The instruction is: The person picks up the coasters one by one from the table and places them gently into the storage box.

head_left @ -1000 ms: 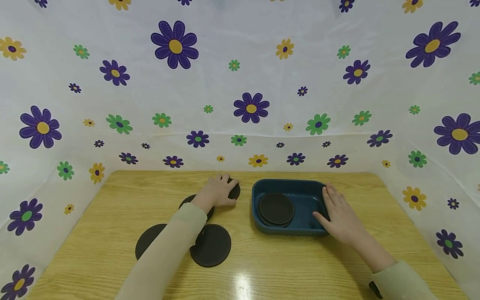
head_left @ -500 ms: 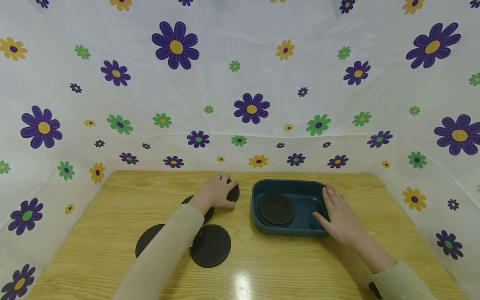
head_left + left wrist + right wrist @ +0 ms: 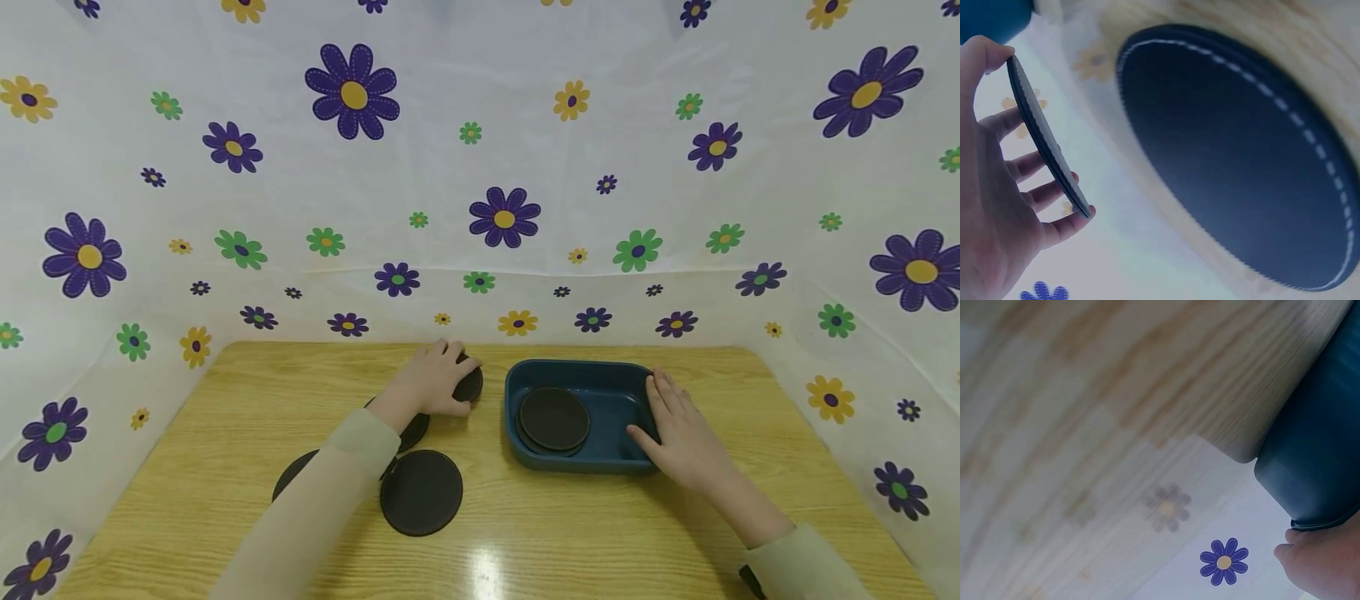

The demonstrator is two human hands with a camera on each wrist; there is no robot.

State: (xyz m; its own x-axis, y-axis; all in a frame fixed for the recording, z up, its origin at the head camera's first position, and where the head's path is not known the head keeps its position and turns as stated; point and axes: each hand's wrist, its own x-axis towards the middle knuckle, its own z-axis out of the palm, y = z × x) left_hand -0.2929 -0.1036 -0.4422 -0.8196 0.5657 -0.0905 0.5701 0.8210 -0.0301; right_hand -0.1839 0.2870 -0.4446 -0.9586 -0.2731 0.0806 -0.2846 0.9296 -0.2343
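At the back of the table my left hand holds a round black coaster by its edge. In the left wrist view the thumb is at one side of this coaster and the fingertips are along the other, and it stands tilted off the table. A second stitched black coaster lies close below that wrist. My right hand rests on the right end of a dark blue rectangular tub, its fingers extended along the rim and its thumb over the inside. Stacked black coasters lie in the tub's left half.
On the wooden table, a black coaster lies left of the tub. Another coaster is partly hidden by the left sleeve, and one more coaster sits under the left wrist. A flowered cloth hangs behind.
My left hand has shifted slightly with the coaster in its fingers, and the left forearm has swung a little to the left. The right hand and the tub have stayed put.
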